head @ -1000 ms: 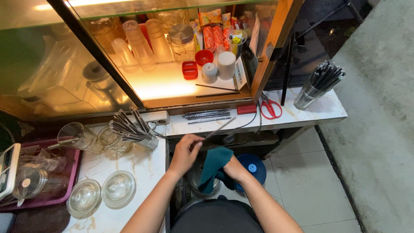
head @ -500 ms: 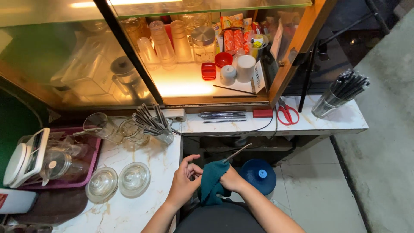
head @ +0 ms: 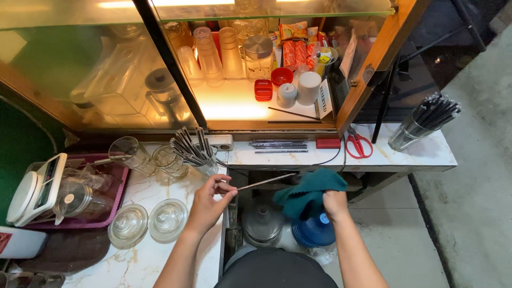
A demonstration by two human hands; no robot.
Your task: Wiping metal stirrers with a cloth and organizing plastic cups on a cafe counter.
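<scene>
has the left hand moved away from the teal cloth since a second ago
Yes. The left hand was touching the teal cloth earlier; now it sits apart to the left, over the marble counter's edge, pinching the end of the thin metal rod.

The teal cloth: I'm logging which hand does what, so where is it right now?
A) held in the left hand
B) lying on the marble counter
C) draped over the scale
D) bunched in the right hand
D: the teal cloth is bunched in the right hand, while the left hand pinches a thin metal straw at its end.
</scene>
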